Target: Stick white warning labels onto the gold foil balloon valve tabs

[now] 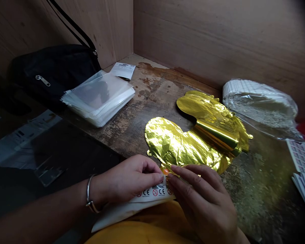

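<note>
A gold foil balloon [185,144], flat and curved with a folded part, lies on the table in front of me, its near edge at my fingertips. My left hand [139,174] is closed in a pinch beside a small shiny orange spot [165,171]; what its fingertips hold is hidden. My right hand [203,193] has its fingers pressed together at the balloon's near edge, where a gold strip shows between them. Under both hands, over my lap, is a white sticker sheet [155,194] printed with CE marks and red crossed circles.
A stack of clear plastic sleeves [99,98] lies at the left, before a black bag [53,73]. Behind it is a printed card [123,70]. At the right are a plastic-wrapped white bundle [260,103] and printed sheets [303,156]. Wooden panels [218,37] close the back.
</note>
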A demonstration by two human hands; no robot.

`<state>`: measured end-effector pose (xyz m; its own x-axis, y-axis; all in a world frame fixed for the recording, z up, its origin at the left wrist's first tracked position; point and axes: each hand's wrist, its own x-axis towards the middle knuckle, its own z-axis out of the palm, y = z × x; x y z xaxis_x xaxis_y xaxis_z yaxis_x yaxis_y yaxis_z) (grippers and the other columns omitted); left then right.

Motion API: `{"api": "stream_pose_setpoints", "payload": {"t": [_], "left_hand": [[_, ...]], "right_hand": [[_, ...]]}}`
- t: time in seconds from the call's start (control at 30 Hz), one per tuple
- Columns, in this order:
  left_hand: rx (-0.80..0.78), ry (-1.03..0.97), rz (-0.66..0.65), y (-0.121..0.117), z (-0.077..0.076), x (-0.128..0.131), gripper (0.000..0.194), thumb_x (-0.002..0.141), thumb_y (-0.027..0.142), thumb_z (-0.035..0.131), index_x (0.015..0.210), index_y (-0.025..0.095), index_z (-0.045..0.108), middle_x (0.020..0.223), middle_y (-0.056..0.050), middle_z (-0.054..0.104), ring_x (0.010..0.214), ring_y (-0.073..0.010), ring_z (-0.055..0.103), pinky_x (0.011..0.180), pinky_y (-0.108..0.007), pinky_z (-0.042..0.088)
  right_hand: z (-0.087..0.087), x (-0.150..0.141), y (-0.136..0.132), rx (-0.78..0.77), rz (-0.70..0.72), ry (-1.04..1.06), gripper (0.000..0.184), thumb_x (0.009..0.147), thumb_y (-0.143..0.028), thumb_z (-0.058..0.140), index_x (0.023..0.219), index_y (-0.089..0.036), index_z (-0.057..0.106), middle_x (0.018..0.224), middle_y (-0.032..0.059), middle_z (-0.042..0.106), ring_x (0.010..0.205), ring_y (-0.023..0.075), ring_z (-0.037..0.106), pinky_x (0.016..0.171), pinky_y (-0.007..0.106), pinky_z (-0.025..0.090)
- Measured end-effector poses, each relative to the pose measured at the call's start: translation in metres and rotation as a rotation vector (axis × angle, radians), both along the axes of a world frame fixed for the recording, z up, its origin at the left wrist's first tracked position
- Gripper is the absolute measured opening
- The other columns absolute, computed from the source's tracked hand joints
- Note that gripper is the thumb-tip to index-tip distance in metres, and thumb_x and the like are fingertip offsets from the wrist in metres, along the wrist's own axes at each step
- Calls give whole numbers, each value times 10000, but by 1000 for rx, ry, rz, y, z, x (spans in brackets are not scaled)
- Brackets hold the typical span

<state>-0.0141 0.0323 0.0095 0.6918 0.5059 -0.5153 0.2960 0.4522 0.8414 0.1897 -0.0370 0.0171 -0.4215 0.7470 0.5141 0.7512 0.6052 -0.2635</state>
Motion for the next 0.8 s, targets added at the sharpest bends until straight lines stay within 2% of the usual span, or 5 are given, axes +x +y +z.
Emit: {"api": "stream_pose_setpoints", "payload": {"t": [0.1,0.27,0.53,0.7,0.8], "left_hand": [[-8,8,-4,1,-1,0,294,830,411,605,844,121,657,694,15,559,605,-104,444,570,-213,358],[7,15,10,2,2,-1,289,828,408,609,835,123,658,712,12,571,626,-106,460,582,-209,361],[15,-2,16,1,3,-3,271,846,379,606,843,114,660,707,16,564,623,-95,447,579,-201,352],[-85,-33,-23,4,0,-8,257,825,371,643,925,135,669,736,20,613,607,-89,486,560,-189,371],[102,45,-62,4,4,-11,199,851,327,604,918,156,678,764,13,647,635,-108,541,565,-197,391]], "right_hand": [[1,2,-1,-40,27,-1,258,796,-52,676,1023,-169,715,1093,87,731,973,235,595,829,390,512],[5,-2,3,-68,-79,38,251,804,-107,696,1050,-156,694,1106,134,712,975,245,602,818,400,542],[-2,5,1,-77,3,17,328,789,-14,670,1073,-179,661,1092,111,693,981,239,568,806,385,537],[2,-4,-2,-134,-24,105,269,804,-5,629,1003,-185,631,1061,112,619,965,222,568,791,354,531],[14,-6,-3,-247,-103,215,195,838,-54,595,930,-222,626,1054,92,573,907,193,593,732,311,538]]}}
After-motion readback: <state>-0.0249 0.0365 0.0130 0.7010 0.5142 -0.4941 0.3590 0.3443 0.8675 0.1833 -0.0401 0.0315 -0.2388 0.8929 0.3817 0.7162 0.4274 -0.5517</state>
